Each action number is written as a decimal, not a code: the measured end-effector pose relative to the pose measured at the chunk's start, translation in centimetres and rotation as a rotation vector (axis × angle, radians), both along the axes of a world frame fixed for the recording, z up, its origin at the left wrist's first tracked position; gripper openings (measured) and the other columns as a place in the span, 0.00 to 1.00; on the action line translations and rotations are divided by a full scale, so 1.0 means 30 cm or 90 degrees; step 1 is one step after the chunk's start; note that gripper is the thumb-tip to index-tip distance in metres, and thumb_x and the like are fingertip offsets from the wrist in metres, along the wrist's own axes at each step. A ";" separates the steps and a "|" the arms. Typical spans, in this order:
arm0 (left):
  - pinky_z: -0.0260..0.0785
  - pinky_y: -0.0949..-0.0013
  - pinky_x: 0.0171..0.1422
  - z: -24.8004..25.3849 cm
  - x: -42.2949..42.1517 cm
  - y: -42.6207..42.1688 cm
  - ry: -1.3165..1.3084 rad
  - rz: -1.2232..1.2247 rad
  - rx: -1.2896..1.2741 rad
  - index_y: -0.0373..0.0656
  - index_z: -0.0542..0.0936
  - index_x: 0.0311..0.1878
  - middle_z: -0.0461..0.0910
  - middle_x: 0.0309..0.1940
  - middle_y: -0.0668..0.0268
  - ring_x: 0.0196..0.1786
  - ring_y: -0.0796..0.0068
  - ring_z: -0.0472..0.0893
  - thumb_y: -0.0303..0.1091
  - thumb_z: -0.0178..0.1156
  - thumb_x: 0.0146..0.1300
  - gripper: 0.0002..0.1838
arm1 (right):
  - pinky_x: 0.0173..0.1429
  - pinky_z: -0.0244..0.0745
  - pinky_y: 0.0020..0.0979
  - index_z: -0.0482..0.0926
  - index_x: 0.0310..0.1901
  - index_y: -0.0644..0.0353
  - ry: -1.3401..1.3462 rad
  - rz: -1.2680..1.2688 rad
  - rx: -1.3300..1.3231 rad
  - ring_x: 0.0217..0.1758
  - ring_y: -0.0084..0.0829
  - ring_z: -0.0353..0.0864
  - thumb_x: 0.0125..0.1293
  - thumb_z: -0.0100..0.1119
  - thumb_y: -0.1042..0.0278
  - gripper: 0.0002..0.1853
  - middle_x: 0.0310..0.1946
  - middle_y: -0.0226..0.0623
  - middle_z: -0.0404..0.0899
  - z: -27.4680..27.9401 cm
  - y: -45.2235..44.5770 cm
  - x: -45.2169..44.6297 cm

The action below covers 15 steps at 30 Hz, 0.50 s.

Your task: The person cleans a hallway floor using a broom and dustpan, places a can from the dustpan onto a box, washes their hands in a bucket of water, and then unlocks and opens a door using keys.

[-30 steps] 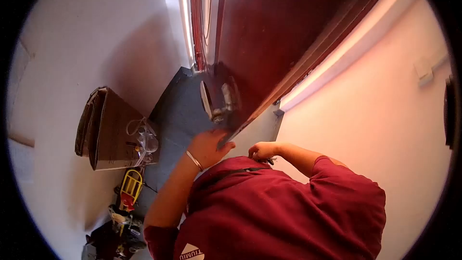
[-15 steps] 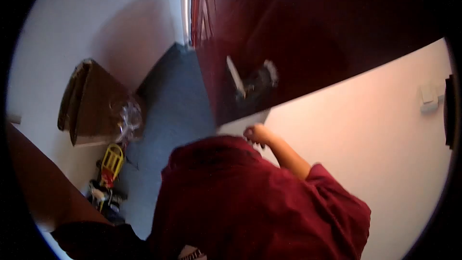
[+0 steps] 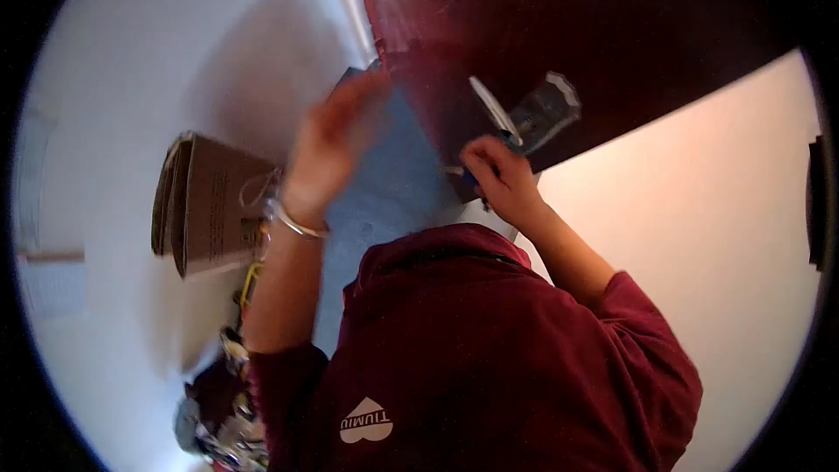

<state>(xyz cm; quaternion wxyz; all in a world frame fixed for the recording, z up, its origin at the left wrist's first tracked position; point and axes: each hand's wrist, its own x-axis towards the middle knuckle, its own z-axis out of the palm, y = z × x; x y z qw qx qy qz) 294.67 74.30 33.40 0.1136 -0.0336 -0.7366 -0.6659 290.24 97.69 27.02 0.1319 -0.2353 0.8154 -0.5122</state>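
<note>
My right hand (image 3: 505,177) is closed in front of the dark red door (image 3: 664,44), just below its lever handle (image 3: 495,108) and the scalloped lock plate (image 3: 552,107). Between its fingers sits a small blue-and-metal thing that looks like a key (image 3: 469,177); most of it is hidden by the fingers. My left hand (image 3: 330,144) is raised left of the door, over the blue-grey floor, with a silver bracelet (image 3: 299,223) at the wrist. Motion smears its fingers, so their state is unclear, and I make out nothing held there.
Folded brown cardboard (image 3: 218,210) leans against the left white wall (image 3: 96,149). Behind my left forearm are a yellow-framed item (image 3: 250,284) and a jumbled pile of things (image 3: 223,411). A pale wall (image 3: 682,236) runs along the right.
My left hand has come up into view, with the arm swung in from the lower left. My right hand has risen to beside the door handle. The whole view has shifted.
</note>
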 end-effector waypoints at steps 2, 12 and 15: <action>0.61 0.69 0.59 -0.152 -0.006 0.107 0.074 -0.049 -0.121 0.36 0.62 0.60 0.71 0.52 0.57 0.56 0.70 0.69 0.27 0.63 0.49 0.33 | 0.30 0.68 0.30 0.71 0.36 0.62 -0.068 -0.038 -0.074 0.24 0.30 0.74 0.62 0.47 0.65 0.09 0.22 0.42 0.72 0.047 -0.067 -0.010; 0.69 0.74 0.38 -0.182 0.032 0.071 -0.208 -0.154 -0.313 0.37 0.75 0.42 0.77 0.30 0.61 0.30 0.77 0.75 0.25 0.56 0.55 0.11 | 0.45 0.69 0.34 0.73 0.39 0.62 0.340 -0.009 0.082 0.41 0.34 0.73 0.56 0.54 0.63 0.13 0.38 0.40 0.71 0.093 -0.152 0.028; 0.68 0.73 0.36 -0.167 0.040 0.028 -0.212 -0.138 -0.268 0.37 0.76 0.38 0.75 0.29 0.59 0.31 0.77 0.75 0.27 0.56 0.56 0.07 | 0.53 0.66 0.41 0.75 0.41 0.58 0.384 -0.103 -0.157 0.48 0.44 0.72 0.52 0.60 0.58 0.18 0.46 0.49 0.70 0.265 -0.122 0.010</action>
